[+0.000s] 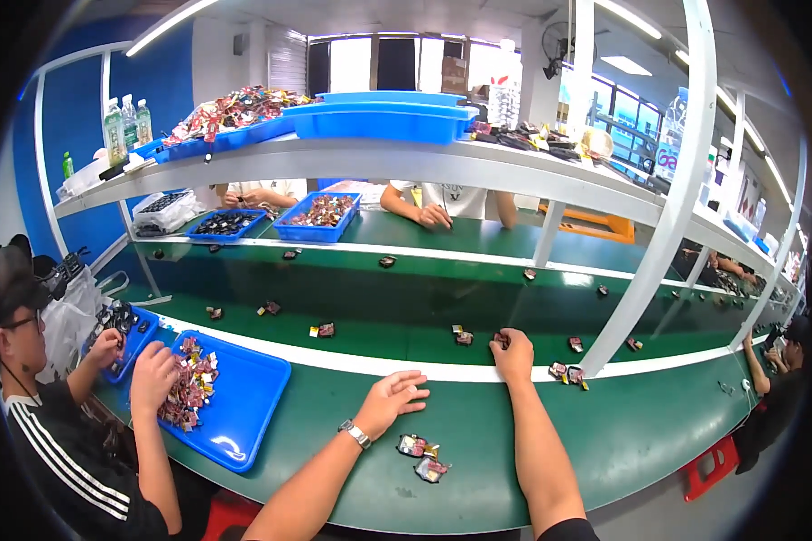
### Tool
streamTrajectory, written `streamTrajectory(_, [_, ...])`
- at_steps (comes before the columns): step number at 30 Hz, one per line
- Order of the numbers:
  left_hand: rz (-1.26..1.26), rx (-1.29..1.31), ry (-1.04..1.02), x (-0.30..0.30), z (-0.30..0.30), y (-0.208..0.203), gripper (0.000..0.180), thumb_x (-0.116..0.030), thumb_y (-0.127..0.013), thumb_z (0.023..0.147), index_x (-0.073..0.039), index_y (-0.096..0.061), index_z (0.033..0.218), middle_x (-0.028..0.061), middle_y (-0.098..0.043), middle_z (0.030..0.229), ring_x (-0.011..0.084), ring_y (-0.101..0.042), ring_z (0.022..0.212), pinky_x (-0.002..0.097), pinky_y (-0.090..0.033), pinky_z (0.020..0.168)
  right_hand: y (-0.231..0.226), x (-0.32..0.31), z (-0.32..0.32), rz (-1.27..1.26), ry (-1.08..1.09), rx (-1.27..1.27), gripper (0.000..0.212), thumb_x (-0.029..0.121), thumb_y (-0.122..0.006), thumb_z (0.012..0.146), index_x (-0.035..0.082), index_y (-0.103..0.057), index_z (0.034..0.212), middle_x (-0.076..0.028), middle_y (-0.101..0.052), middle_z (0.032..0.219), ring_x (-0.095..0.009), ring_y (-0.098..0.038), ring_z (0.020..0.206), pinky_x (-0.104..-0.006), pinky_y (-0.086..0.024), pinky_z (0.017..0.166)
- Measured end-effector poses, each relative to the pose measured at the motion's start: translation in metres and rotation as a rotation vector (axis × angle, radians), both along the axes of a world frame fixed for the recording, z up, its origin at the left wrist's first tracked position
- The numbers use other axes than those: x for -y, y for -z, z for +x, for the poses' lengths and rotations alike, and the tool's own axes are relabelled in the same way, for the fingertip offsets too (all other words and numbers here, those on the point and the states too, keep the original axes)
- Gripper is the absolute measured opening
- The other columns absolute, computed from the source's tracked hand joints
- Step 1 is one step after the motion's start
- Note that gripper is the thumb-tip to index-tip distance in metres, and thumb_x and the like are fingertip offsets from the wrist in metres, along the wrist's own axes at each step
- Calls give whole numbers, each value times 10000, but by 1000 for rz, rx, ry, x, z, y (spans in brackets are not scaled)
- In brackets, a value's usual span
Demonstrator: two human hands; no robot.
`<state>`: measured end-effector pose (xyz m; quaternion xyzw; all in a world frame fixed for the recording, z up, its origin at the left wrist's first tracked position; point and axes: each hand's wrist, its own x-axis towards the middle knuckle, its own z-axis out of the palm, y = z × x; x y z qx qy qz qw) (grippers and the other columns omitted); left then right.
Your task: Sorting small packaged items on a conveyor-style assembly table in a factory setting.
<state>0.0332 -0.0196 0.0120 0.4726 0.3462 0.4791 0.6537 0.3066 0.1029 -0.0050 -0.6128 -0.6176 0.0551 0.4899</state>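
My right hand (514, 353) reaches forward over the white strip to the dark green conveyor belt (397, 311), with its fingers closed on a small dark packet (500, 340). My left hand (391, 398), with a wristwatch, rests flat on the near green table with spread fingers and nothing in it. Two small packets (422, 456) lie on the table just in front of me, between my forearms. Other packets (323, 331) ride on the belt, spaced apart.
A person at my left digs in a blue tray (244, 419) of packets. Across the belt other people work by blue trays (320, 215). White shelf posts (659, 261) rise at right. The shelf above holds more blue trays (379, 122).
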Motion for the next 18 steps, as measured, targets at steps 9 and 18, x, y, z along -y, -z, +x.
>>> streamTrajectory(9, [16, -41, 15, -2, -8, -2, 410, -121, -517, 986, 31, -432, 1357, 187, -540, 1331, 271, -599, 1155, 369, -556, 918, -16, 5, -77, -139, 128, 544, 461, 422, -758, 750, 16, -593, 896, -140, -631, 925, -330, -564, 913, -445, -461, 811])
streamTrajectory(18, [-10, 14, -8, -3, -10, 5, 366, -110, -523, 977, 27, -470, 1312, 170, -598, 1221, 233, -636, 1027, 360, -568, 850, -7, 38, -68, 55, -261, 57, 582, 159, -785, 716, 27, -553, 1233, -119, -664, 1026, -312, -563, 991, -410, -473, 875])
